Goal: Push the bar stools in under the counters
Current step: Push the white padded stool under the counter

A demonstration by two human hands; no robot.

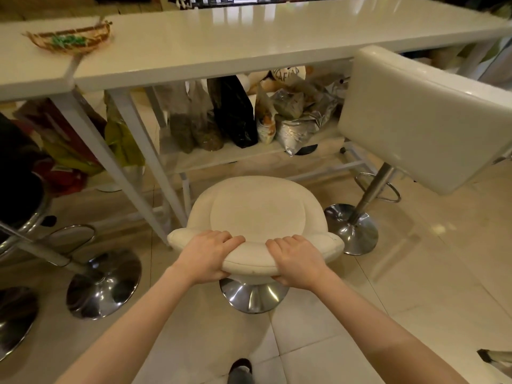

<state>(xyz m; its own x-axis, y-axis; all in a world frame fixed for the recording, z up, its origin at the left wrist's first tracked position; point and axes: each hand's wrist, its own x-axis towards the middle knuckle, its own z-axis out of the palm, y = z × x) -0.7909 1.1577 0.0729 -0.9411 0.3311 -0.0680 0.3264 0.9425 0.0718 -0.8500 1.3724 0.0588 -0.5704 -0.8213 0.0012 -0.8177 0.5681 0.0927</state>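
You stand facing the counter (249, 37), with a white round stool (257, 214) directly in front of you on the tiled floor (415, 286). Its seat sits just short of the counter's near edge, not yet under it, and its chrome base (253, 296) shows below the backrest (255, 259).

Your left hand (207, 256) grips the low curved backrest left of its middle. Its fingers (221, 239) lie close together, curled over the top of the pad, with the thumb underneath. Your right hand (297, 261) grips the same backrest right of its middle, fingers pressed together over the top and the thumb tucked below the rim. The two hands are near each other but apart, with a bare stretch of pad between them.

To the right, a second stool (421, 117) with a square white seat and back stands tilted in the view, its top corner touching or overlapping the counter's near edge; its chrome post and base (352, 228) rest on the floor just beside your stool. At the left edge, dark stools with chrome bases (104, 284) stand by the counter's left end.

A woven basket (69, 40) with something green inside rests near the counter's left end. Under the counter, a low shelf (221, 156) carries several bags (232, 112), standing packed side by side.
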